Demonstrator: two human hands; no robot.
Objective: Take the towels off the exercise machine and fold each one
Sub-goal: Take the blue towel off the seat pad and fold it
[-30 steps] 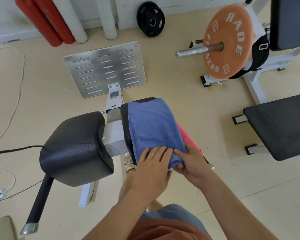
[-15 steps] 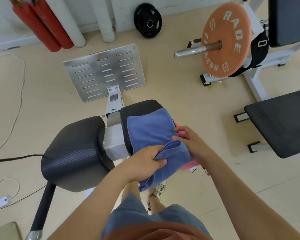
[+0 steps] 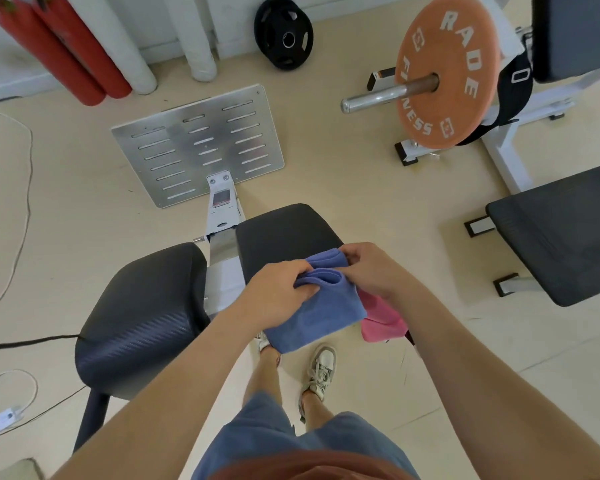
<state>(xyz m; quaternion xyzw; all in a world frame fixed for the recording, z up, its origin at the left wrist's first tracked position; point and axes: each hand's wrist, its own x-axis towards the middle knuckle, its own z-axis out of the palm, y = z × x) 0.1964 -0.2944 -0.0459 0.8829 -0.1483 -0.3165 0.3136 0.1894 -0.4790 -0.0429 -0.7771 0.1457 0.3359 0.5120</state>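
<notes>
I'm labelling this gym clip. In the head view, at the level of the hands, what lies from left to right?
left machine pad → left hand → blue towel → pink towel → black bench pad. The right hand is left out because it overlaps both towels.
</notes>
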